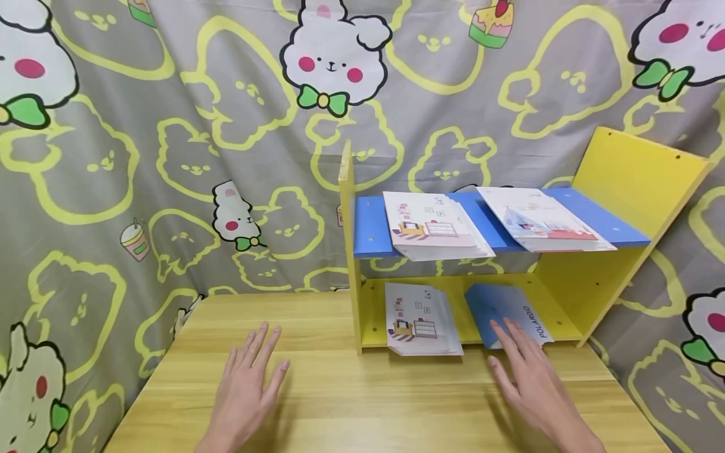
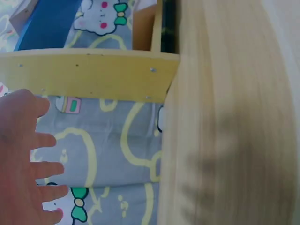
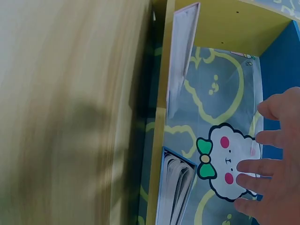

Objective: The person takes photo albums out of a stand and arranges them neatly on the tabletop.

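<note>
My left hand [image 1: 246, 384] hovers over the wooden table, fingers spread, holding nothing. On the right, my other hand [image 1: 529, 384] is also held out with straight fingers; in the head view its fingertips overlap a blue album [image 1: 498, 308] marked POLAROID. That album lies on the shelf's bottom board, and its page edges show in the right wrist view. Beside it lies a stack of white illustrated booklets [image 1: 419, 321]. The upper blue board carries another white stack [image 1: 433, 223] on the left and an illustrated stack [image 1: 540, 217] on the right, their front edges jutting out.
A two-level shelf with yellow sides [image 1: 634, 189] and a blue upper board [image 1: 368, 220] stands at the table's back right. The wooden table [image 1: 306, 402] extends left and forward of it. A grey cartoon-print curtain [image 1: 170, 157] hangs behind and along both sides.
</note>
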Motion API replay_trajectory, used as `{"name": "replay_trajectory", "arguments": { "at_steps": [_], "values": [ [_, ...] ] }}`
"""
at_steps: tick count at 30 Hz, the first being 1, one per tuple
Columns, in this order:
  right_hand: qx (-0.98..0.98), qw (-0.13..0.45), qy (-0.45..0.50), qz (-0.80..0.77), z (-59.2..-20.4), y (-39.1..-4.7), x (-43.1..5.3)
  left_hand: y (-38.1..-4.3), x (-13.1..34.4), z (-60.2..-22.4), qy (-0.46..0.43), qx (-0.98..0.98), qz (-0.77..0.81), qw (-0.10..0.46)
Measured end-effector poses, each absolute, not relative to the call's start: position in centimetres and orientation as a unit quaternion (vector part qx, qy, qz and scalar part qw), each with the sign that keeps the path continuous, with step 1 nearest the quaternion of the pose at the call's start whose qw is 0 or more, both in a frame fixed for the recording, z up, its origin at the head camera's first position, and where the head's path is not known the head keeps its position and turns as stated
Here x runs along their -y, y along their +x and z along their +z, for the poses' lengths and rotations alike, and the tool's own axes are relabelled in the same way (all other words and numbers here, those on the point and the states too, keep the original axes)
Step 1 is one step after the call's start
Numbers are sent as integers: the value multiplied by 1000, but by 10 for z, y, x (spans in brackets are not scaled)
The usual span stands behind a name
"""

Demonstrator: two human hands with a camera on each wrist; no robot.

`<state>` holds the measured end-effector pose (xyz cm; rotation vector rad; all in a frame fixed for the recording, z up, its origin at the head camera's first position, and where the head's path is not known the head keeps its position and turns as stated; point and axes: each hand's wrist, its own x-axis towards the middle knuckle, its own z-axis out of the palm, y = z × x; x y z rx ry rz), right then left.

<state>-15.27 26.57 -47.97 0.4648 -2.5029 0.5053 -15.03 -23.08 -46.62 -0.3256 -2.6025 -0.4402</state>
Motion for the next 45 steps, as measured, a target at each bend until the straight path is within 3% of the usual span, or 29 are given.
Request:
{"name": "replay_trajectory", "arguments": {
  "at_steps": [15, 35, 45],
  "values": [
    [901, 271, 149, 303, -463, -150, -256, -152, 201, -455, -158, 900, -275, 299],
    [884, 295, 134, 336, -451, -153, -250, -165, 166, -428, -197, 853, -395, 278],
    [874, 306, 133, 354, -443, -152, -245, -171, 149, -424, -218, 827, -425, 298]
  ]
}}
